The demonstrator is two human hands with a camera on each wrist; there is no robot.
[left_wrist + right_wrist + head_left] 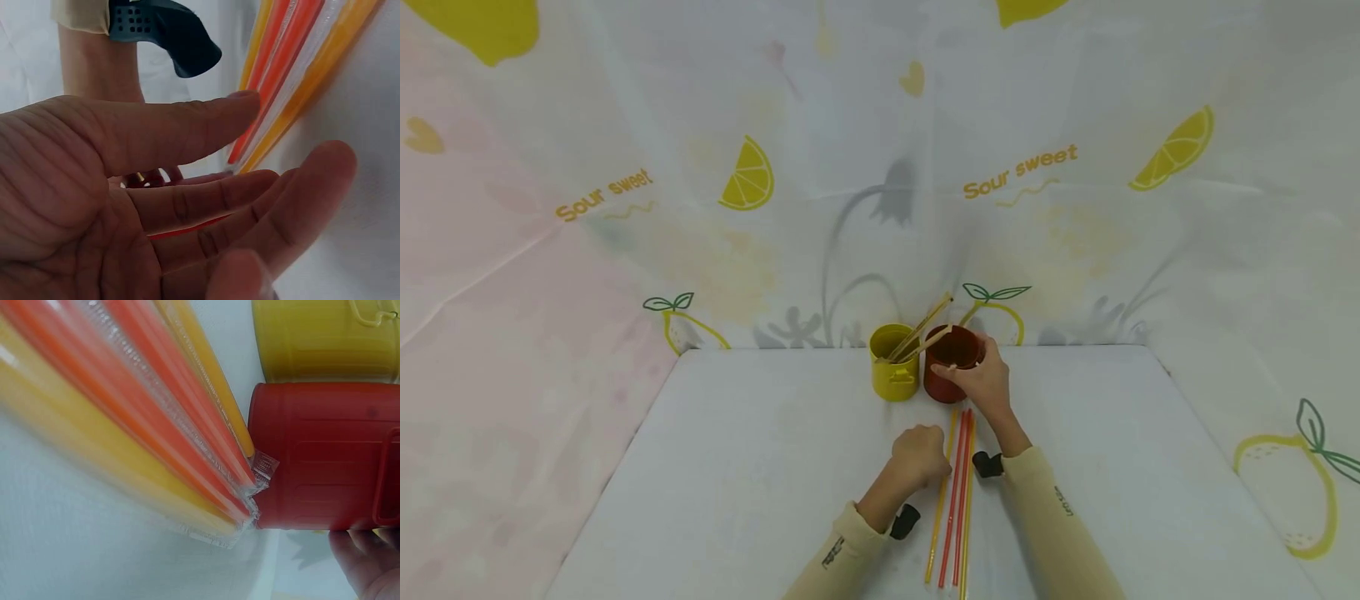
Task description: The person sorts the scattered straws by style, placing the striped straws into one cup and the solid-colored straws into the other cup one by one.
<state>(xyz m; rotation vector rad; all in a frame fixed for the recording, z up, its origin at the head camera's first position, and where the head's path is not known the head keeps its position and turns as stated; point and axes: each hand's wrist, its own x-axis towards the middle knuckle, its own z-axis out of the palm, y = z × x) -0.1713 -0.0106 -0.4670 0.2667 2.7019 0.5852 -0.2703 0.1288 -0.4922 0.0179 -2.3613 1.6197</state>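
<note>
A small red metal pail (945, 385) stands at the back of the white table. My right hand (988, 379) grips it, with the thumb at the near rim and the other fingers round its right side. Close by on the left is a yellow pail (893, 387), with thin wooden sticks (925, 327) leaning out of it. In front of the pails lie several long red and yellow-orange straws (958, 500) in clear wrappers. My left hand (919, 454) is just left of these straws; the left wrist view shows its fingers loosely bent around nothing.
A pale cloth backdrop (865, 108) printed with lemons and words rises behind the table. The white tabletop (745, 467) stretches to both sides of the arms. Black wrist pieces (905, 522) sit beside both sleeves.
</note>
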